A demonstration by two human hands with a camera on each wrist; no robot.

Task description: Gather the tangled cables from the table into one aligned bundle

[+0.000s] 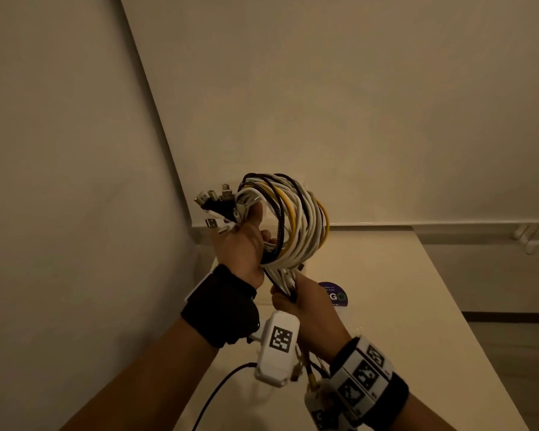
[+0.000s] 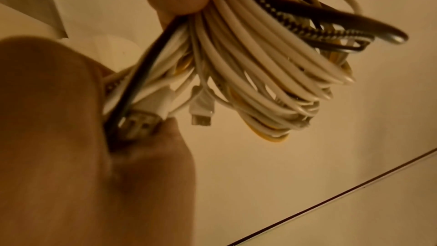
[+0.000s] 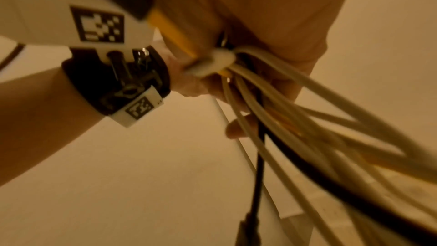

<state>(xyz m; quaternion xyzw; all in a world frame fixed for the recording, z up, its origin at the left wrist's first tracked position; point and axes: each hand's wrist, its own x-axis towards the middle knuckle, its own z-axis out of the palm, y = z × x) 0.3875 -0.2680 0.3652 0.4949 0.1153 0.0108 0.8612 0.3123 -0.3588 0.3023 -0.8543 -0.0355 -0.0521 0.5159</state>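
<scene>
A coil of white, yellow and black cables (image 1: 293, 219) is held up in the air above the table. My left hand (image 1: 243, 244) grips the coil at its left side, and several metal plugs (image 1: 213, 200) stick out above the fist. Just below, my right hand (image 1: 305, 303) grips the straight tails that hang from the coil. In the left wrist view the looped cables (image 2: 260, 63) fan out to the right, and a white plug (image 2: 201, 109) dangles free. The right wrist view shows the cable strands (image 3: 307, 137), blurred, running out of my fist.
The pale table (image 1: 386, 306) runs away along the left wall, with its right edge open to the floor. A round purple sticker (image 1: 336, 295) lies on it behind my right hand. A thin black lead (image 1: 218, 387) crosses the near end of the table.
</scene>
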